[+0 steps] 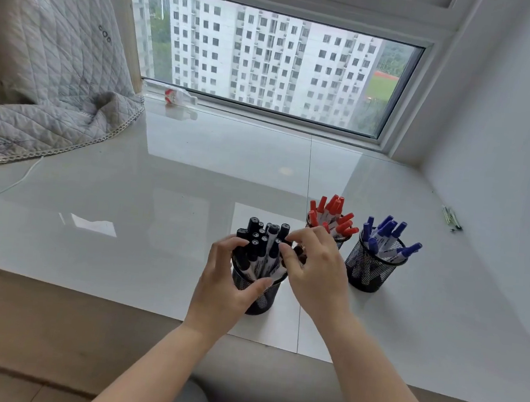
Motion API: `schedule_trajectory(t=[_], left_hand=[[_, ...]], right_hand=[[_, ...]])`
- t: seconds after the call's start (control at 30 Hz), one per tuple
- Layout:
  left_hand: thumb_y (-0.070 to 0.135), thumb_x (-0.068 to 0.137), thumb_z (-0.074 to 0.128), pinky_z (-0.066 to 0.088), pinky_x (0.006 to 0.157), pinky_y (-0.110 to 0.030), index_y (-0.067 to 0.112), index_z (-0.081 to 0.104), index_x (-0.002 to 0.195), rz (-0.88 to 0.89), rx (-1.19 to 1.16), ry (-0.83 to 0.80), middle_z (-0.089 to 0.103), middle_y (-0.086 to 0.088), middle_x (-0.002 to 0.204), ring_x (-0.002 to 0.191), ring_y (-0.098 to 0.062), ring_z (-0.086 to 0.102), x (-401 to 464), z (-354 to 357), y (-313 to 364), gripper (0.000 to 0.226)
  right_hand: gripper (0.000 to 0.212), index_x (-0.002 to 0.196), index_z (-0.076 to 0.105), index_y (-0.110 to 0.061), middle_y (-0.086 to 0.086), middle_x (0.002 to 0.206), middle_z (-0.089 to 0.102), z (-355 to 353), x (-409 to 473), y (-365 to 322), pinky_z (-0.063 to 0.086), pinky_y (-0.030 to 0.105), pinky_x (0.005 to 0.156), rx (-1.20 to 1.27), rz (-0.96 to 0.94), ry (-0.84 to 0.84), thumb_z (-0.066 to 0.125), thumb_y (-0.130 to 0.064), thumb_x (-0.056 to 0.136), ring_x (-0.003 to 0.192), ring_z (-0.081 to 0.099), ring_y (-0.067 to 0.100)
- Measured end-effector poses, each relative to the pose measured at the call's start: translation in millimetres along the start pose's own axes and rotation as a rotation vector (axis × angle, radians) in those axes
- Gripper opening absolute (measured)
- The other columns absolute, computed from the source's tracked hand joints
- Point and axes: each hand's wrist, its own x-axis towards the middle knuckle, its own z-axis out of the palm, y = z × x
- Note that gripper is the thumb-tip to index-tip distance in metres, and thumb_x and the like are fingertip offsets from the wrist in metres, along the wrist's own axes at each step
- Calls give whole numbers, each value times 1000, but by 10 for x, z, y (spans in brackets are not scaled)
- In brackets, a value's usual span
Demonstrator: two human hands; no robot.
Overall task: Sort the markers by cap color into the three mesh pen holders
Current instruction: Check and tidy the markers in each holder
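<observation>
Two bare forearms come up from the 6 o'clock edge of the view, the left one from about 7 o'clock and the right one from about 5 o'clock, with no sleeves, watch, bracelets or rings on them. The left hand (225, 282) and the right hand (315, 271) have slim fingers with short, plain, unpainted nails. Between the forearms at 6 o'clock shows a patch of grey cloth, clothing over the person's lap.

Black (261, 239), red (332, 213), blue caps (384, 231); holders seemingly black mesh (366, 270).
</observation>
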Motion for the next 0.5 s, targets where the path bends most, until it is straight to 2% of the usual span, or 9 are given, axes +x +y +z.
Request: schedule_trajectory(t=[0.07, 0.17, 0.27, 0.33, 0.4, 0.5], left_hand=[[32, 64, 80, 43, 82, -5, 51, 29, 114, -45, -76, -5, 50, 12, 123, 109, -4, 56, 4, 18, 13, 74], [39, 60, 79, 45, 85, -11, 58, 20, 122, -110, -148, -21, 42, 31, 127, 115, 1, 52, 12, 28, 11, 87], [52, 56, 76, 44, 93, -21, 49, 21, 132, -180, -143, -72, 44, 20, 132, 117, 1, 51, 50, 30, -16, 95], [58, 51, 75, 44, 89, -16, 49, 36, 123, -229, -135, -96, 50, 20, 122, 110, 6, 53, 88, 29, -22, 82], [61, 48, 73, 42, 81, -10, 56, 43, 106, -263, -120, -117, 53, 22, 111, 103, 10, 54, 111, 32, -22, 66], [58, 50, 74, 44, 83, -14, 54, 45, 107, -275, -127, -133, 57, 20, 111, 100, 10, 55, 121, 45, -54, 64]], right_hand=[[20, 101, 62, -13, 1, 98, 57, -20, 97, -45, 39, 23, 73, 7, -20, -16, 64, -26, 84, 90, 53, 18], [22, 105, 63, -18, 0, 102, 54, -26, 234, -99, 35, 21, 80, -37, -57, -107, 63, -27, 85, 100, 49, 17], [23, 107, 62, -21, -3, 105, 50, -19, 333, -120, 34, 21, 84, -120, -80, -186, 61, -29, 85, 106, 44, 15], [24, 108, 62, -21, -3, 105, 48, -24, 378, -128, 34, 23, 87, -143, -79, -229, 59, -31, 87, 107, 42, 15], [24, 110, 62, -21, -3, 107, 47, -33, 421, -129, 35, 26, 89, -174, -80, -280, 56, -31, 89, 109, 40, 17], [26, 111, 63, -23, -1, 111, 46, -59, 484, -133, 35, 31, 92, -268, -102, -368, 54, -34, 89, 111, 38, 20]])
